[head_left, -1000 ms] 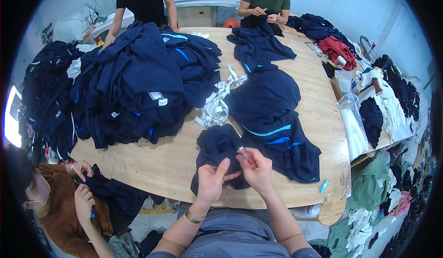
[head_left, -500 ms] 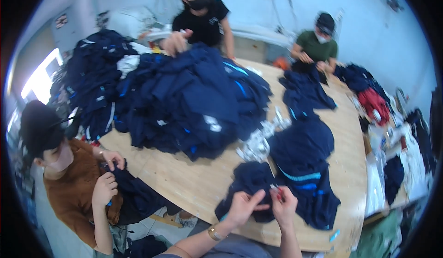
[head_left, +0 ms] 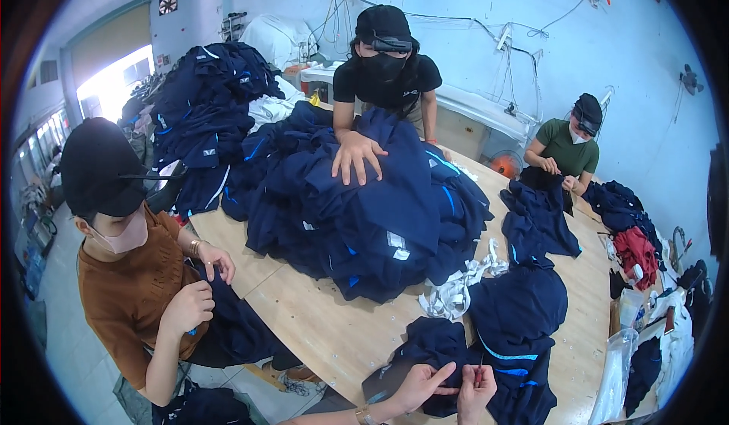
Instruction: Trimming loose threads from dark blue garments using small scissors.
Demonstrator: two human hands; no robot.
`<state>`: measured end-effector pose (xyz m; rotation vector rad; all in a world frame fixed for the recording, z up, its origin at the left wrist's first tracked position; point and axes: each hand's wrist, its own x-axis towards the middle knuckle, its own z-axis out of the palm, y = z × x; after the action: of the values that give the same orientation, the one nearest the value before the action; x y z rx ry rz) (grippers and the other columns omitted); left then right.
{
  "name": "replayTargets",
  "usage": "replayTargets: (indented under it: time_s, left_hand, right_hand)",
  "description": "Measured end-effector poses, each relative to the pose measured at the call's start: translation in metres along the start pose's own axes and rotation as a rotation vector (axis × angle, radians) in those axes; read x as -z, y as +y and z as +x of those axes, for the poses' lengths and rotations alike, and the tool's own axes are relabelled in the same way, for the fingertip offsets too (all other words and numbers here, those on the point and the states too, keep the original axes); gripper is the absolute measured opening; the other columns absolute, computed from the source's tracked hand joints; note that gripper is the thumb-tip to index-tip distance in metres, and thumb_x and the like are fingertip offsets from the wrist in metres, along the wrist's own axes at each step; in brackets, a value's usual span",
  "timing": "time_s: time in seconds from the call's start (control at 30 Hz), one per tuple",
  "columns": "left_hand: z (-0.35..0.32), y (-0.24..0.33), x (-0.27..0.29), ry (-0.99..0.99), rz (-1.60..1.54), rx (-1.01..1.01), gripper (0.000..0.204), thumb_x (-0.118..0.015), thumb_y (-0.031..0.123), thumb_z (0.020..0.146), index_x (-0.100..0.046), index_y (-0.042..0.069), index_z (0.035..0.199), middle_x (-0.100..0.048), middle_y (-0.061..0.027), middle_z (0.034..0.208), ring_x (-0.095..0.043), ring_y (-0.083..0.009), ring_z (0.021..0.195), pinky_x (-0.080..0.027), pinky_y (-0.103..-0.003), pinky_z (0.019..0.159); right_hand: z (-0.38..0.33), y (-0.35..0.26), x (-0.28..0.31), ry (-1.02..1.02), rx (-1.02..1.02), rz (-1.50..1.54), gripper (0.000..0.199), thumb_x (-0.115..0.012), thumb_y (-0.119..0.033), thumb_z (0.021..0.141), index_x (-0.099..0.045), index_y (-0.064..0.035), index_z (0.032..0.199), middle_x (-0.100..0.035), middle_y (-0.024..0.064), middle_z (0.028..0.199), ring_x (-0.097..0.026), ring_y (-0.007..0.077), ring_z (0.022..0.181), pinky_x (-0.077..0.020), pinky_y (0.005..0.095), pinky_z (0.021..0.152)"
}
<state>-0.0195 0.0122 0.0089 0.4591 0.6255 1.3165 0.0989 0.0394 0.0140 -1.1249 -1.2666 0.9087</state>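
A dark navy garment [head_left: 433, 339] lies bunched on the near edge of the wooden table, under and around both my hands. My left hand [head_left: 422, 385], with a gold band at the wrist, rests against this cloth; its thumb and fingers are stretched out and apart. Just right of it, my right hand [head_left: 477, 392] pinches a small red-handled tool [head_left: 478, 376] with a thin dark tip pointing up. What kind of tool it is stays mostly hidden by the fingers. Beside my right hand lie more navy garments [head_left: 516, 311] with light-blue trim.
A large heap of navy garments [head_left: 357, 220] covers the table's [head_left: 304, 303] middle, with white strips [head_left: 456, 292] beside it. One person leans a hand [head_left: 358, 159] on the heap. Another sits at left holding navy cloth [head_left: 235, 326]; a third works at far right. Red cloth [head_left: 636, 254] lies at right.
The view has shifted, so the heap and my hands sit lower in the picture. The person across the table has lowered a raised hand onto the heap. My right hand keeps the red-handled tool.
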Motion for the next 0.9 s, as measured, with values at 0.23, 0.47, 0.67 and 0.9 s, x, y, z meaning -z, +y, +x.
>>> replayTargets:
  time_s: [0.23,0.47,0.67,0.9]
  left_hand:
    - [0.013,0.006,-0.001,0.063,0.085,-0.041,0.039,-0.056,0.025,0.091,-0.052,0.003,0.06,-0.044,0.0059,0.061,-0.045,0.0004,0.059,-0.055,-0.023,0.065]
    - [0.075,0.0,0.017,0.179,0.354,-0.31,0.044,-0.061,0.028,0.088,-0.053,-0.004,0.058,-0.055,-0.0025,0.054,-0.059,-0.008,0.052,-0.044,-0.021,0.045]
    - [0.179,-0.002,0.051,0.406,0.887,-0.843,0.038,-0.064,0.021,0.085,-0.051,-0.002,0.057,-0.052,-0.0118,0.047,-0.055,-0.0165,0.041,-0.038,-0.03,0.039]
    - [0.252,-0.006,0.074,0.477,1.087,-0.779,0.035,-0.063,0.032,0.082,-0.059,-0.001,0.07,-0.053,-0.0231,0.059,-0.057,-0.0395,0.057,-0.041,-0.045,0.047]
  right_hand:
    - [0.019,0.008,-0.006,-0.033,0.122,-0.113,0.023,-0.056,-0.015,0.091,-0.047,-0.0025,0.074,-0.039,-0.0054,0.062,-0.031,0.0031,0.057,-0.0237,0.0211,0.049]
    - [0.069,0.029,-0.035,-0.021,0.134,-0.115,0.026,-0.052,-0.017,0.093,-0.045,-0.0011,0.073,-0.039,-0.0014,0.061,-0.033,0.0074,0.058,-0.0287,0.025,0.05]
    - [0.143,0.076,-0.071,0.057,0.19,-0.169,0.025,-0.05,-0.014,0.094,-0.044,-0.0012,0.073,-0.041,-0.0013,0.062,-0.035,0.0076,0.058,-0.0306,0.0243,0.051]
    - [0.197,0.174,-0.096,0.196,0.234,-0.356,0.025,-0.052,-0.017,0.092,-0.045,0.0015,0.076,-0.048,0.0138,0.06,-0.044,0.0201,0.051,-0.0359,0.0344,0.048]
